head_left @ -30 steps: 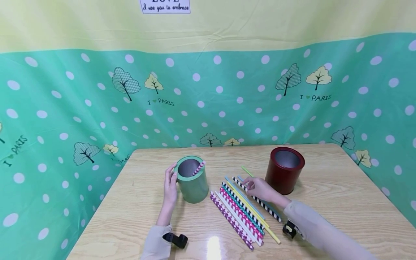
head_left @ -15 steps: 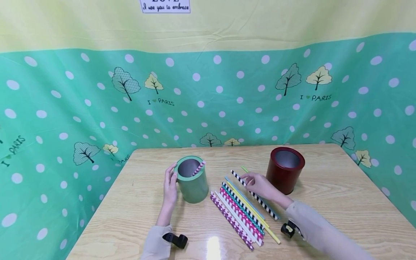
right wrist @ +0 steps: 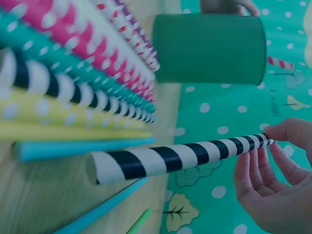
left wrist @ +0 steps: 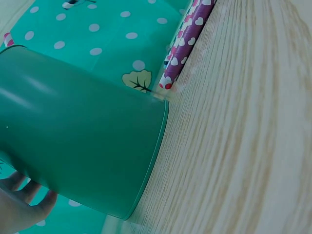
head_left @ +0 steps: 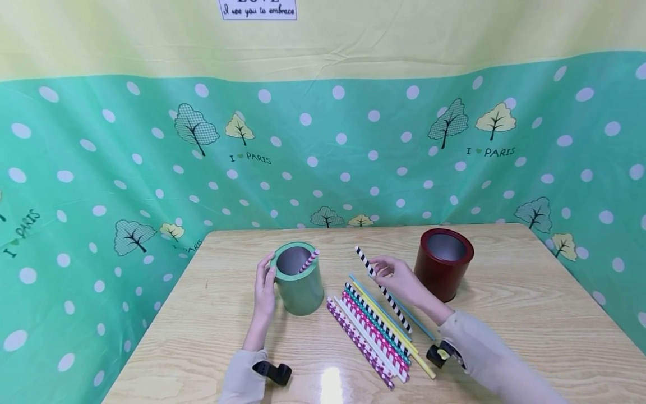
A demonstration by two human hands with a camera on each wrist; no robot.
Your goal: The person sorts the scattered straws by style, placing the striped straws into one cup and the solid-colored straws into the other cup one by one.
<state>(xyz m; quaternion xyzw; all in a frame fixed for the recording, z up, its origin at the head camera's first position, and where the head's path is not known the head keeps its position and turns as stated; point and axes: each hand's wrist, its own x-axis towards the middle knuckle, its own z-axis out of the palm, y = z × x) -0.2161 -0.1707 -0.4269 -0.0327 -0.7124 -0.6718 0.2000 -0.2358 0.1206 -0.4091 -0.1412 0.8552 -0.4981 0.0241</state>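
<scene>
My left hand (head_left: 264, 286) rests against the left side of a green canister (head_left: 303, 292), its fingertips touching the wall near the rim. One pink-and-white striped straw (head_left: 309, 261) leans inside that canister and sticks out over the rim. Between thumb and fingers, my right hand (head_left: 398, 279) pinches a black-and-white striped paper straw (right wrist: 195, 155) near its upper end. This straw is tilted and lifted off the table, its lower end pointing toward the row of straws. Polka-dot, striped and plain straws (head_left: 370, 342) lie side by side between the two hands.
A dark red canister (head_left: 441, 275) stands at the right, just behind my right hand. On the table (head_left: 212, 325) lie a blue straw (right wrist: 102, 207) and a green straw (right wrist: 140, 222) beneath the lifted one. A polka-dot curtain (head_left: 323, 140) hangs behind the table.
My right hand has lifted the black-and-white straw off the table, and its upper end has risen and moved left. The left hand and the green canister have stayed put.
</scene>
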